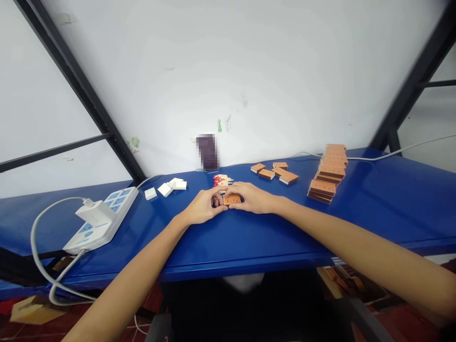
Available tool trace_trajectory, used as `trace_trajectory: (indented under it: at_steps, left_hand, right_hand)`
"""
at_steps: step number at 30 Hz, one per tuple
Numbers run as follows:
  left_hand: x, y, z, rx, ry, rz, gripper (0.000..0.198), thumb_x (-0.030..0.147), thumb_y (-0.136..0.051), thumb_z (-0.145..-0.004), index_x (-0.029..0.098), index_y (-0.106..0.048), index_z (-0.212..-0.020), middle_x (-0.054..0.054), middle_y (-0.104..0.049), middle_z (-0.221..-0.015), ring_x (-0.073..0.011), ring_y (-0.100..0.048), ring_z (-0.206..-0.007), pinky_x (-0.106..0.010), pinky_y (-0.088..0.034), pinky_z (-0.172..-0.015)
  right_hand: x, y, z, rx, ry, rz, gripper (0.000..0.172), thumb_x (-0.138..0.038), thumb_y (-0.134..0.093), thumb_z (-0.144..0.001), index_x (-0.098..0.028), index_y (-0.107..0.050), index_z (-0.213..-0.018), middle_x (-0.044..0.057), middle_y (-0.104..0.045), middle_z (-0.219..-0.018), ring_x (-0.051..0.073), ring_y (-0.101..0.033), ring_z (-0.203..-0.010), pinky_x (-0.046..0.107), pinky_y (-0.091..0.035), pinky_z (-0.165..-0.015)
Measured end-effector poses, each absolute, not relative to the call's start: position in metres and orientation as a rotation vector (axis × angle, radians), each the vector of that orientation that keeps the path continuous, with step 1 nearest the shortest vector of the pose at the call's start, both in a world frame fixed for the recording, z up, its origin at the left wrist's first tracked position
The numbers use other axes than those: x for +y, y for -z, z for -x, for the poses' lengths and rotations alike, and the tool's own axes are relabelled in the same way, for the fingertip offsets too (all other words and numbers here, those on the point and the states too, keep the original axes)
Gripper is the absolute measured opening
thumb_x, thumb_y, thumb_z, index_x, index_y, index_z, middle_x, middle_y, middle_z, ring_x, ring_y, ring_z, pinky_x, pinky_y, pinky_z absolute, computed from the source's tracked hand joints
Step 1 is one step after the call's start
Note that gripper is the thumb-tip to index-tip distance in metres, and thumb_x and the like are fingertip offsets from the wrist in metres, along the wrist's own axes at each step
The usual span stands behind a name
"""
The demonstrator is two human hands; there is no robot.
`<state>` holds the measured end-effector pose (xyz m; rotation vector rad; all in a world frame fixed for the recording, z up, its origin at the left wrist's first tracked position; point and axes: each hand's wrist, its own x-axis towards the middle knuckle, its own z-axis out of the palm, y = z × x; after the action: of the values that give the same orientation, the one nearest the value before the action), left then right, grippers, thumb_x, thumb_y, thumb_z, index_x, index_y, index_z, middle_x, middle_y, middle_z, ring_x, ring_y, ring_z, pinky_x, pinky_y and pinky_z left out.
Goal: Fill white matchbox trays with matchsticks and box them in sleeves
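An orange-brown matchbox [232, 200] is held between my two hands, close to the blue tabletop. My right hand [252, 197] grips its right side, thumb at the front and fingers over the back. Around the box's left end, the thumb and fingers of my left hand [205, 206] are closed; what lies inside the curl of those fingers is partly hidden. Just behind my hands lies a heap of red-tipped matches [223, 180], its near part covered by my fingers.
Several matchboxes [288, 177] lie loose at the right rear, beside tall stacks of matchboxes [332, 171]. White small boxes [165, 189] lie at the left. A power strip [101, 221] with a plugged-in adapter and cable occupies the left side. A pixelated dark object [208, 153] leans on the wall.
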<state>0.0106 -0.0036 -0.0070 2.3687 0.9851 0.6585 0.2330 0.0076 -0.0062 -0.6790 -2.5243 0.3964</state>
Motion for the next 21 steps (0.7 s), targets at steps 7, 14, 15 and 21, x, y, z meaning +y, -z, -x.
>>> trace_trajectory:
  at_steps: [7,14,15,21]
  left_hand:
    - [-0.001,0.01,-0.01,0.994,-0.691,-2.424,0.053,0.026,-0.064,-0.084,0.022,-0.053,-0.135,0.002,-0.064,-0.078,-0.0117,-0.054,-0.063,-0.025,-0.046,-0.065]
    - [0.0,0.01,-0.011,0.939,-0.792,-2.518,0.045,0.03,-0.059,-0.087,0.019,-0.054,-0.131,0.001,-0.064,-0.079,-0.0124,-0.056,-0.065,-0.025,-0.047,-0.066]
    - [0.003,0.009,-0.008,0.955,-0.844,-2.528,0.041,0.031,-0.057,-0.089,0.018,-0.056,-0.128,0.0,-0.064,-0.079,-0.0124,-0.056,-0.064,-0.025,-0.046,-0.065]
    - [0.026,0.007,0.022,1.339,-1.203,-2.526,0.031,0.033,-0.044,-0.095,0.015,-0.067,-0.104,0.0,-0.061,-0.069,-0.0139,-0.051,-0.06,-0.026,-0.039,-0.06]
  right_hand:
    - [0.007,0.006,-0.232,-2.53,-0.371,0.688,0.017,-0.025,-0.062,-0.088,-0.019,-0.063,-0.104,0.008,-0.066,-0.114,0.023,-0.058,-0.105,0.037,-0.043,-0.091]
    - [0.006,-0.001,-0.233,-2.598,-0.26,0.714,0.018,-0.025,-0.06,-0.09,-0.018,-0.064,-0.106,0.009,-0.066,-0.109,0.022,-0.058,-0.1,0.034,-0.042,-0.086]
    - [0.006,-0.006,-0.235,-2.611,-0.201,0.746,0.02,-0.026,-0.06,-0.09,-0.018,-0.064,-0.108,0.01,-0.066,-0.109,0.023,-0.058,-0.1,0.034,-0.042,-0.085]
    - [-0.004,-0.063,-0.281,-2.476,0.135,1.061,0.035,-0.035,-0.056,-0.089,-0.019,-0.061,-0.12,0.01,-0.063,-0.105,0.023,-0.059,-0.093,0.032,-0.042,-0.077]
